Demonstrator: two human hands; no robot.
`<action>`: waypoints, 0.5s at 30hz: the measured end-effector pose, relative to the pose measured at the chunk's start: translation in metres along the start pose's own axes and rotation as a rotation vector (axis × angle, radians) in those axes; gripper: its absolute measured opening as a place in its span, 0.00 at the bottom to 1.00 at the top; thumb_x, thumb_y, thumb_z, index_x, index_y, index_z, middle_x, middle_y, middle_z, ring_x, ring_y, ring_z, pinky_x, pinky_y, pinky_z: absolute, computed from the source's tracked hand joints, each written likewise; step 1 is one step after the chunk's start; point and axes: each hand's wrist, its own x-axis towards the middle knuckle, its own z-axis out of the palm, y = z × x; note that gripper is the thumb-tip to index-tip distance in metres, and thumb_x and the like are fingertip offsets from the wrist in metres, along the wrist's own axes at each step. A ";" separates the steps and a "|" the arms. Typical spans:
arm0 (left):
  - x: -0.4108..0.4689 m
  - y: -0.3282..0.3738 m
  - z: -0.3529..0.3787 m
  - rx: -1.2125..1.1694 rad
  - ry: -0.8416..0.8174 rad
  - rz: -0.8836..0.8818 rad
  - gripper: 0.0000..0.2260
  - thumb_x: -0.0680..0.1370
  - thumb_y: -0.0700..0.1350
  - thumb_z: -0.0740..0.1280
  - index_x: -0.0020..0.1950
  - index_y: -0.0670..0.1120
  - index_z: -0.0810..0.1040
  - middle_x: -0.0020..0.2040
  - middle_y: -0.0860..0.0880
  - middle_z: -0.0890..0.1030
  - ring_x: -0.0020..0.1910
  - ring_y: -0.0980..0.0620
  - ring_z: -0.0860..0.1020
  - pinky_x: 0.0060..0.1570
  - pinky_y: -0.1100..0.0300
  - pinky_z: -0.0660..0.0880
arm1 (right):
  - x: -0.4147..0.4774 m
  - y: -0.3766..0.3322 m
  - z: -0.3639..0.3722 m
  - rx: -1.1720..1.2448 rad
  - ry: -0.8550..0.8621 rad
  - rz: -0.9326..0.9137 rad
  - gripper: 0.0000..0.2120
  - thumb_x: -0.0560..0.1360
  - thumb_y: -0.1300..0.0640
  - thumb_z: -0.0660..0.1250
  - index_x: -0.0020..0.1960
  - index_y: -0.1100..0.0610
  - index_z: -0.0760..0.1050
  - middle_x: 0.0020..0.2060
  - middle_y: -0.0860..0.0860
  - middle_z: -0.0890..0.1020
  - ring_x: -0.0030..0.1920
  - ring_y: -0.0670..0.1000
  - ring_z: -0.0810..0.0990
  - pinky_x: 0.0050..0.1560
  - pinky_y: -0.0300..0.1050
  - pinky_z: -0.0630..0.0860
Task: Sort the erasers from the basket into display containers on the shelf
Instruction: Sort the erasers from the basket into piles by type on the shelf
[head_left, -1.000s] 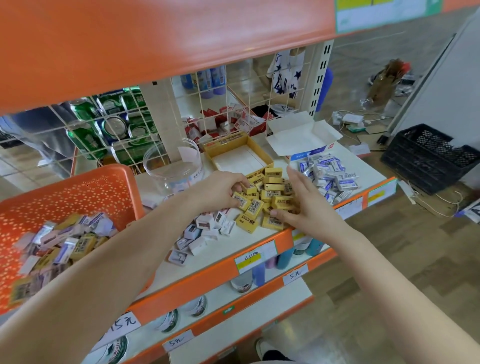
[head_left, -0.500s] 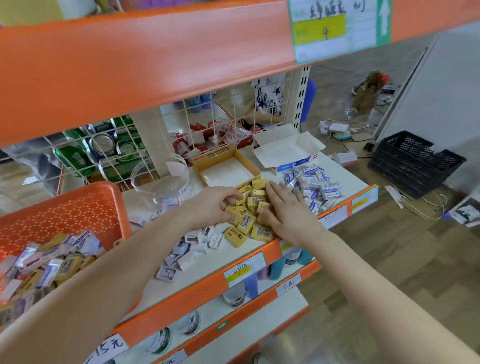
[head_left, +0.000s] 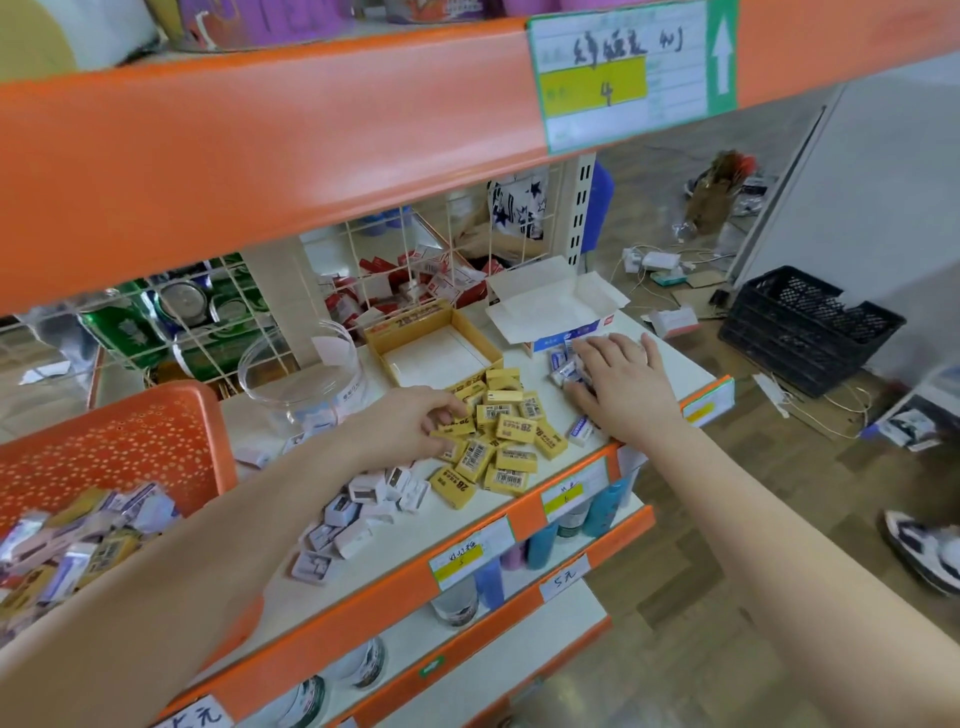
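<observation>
Several yellow erasers lie heaped on the white shelf. My left hand rests at the heap's left edge, its curled fingers on a yellow eraser. My right hand lies flat, fingers spread, over the blue-and-white erasers in front of the open blue-and-white box. An empty yellow display box stands behind the heap. White erasers lie scattered nearer me. The orange basket at the left holds several mixed erasers.
A clear round bowl stands left of the yellow box. A wire grid backs the shelf, with cans and red packs behind it. The orange upper shelf hangs close overhead. A black crate and cables lie on the floor to the right.
My right hand has left the yellow heap and moved right onto the blue-and-white erasers. My left hand stays at the heap's left edge. The view has tilted upward.
</observation>
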 end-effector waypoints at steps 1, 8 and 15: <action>0.000 -0.001 -0.001 -0.015 0.000 -0.005 0.19 0.75 0.46 0.70 0.65 0.51 0.74 0.54 0.53 0.75 0.47 0.57 0.75 0.49 0.67 0.71 | 0.004 0.002 -0.002 -0.005 -0.031 0.002 0.27 0.79 0.40 0.51 0.75 0.49 0.58 0.72 0.49 0.65 0.73 0.53 0.58 0.73 0.56 0.44; 0.001 -0.003 -0.011 -0.141 0.077 -0.034 0.13 0.75 0.44 0.68 0.59 0.54 0.76 0.54 0.56 0.78 0.44 0.64 0.79 0.41 0.73 0.74 | -0.001 0.016 -0.023 0.338 -0.161 -0.013 0.30 0.74 0.36 0.60 0.74 0.43 0.59 0.75 0.46 0.58 0.76 0.50 0.49 0.72 0.60 0.41; 0.000 0.001 -0.009 -0.162 0.059 -0.053 0.12 0.76 0.45 0.69 0.56 0.58 0.74 0.54 0.58 0.78 0.45 0.65 0.78 0.40 0.73 0.71 | -0.016 0.009 -0.018 0.236 -0.301 0.030 0.44 0.67 0.32 0.67 0.75 0.39 0.49 0.76 0.45 0.49 0.76 0.55 0.40 0.71 0.66 0.48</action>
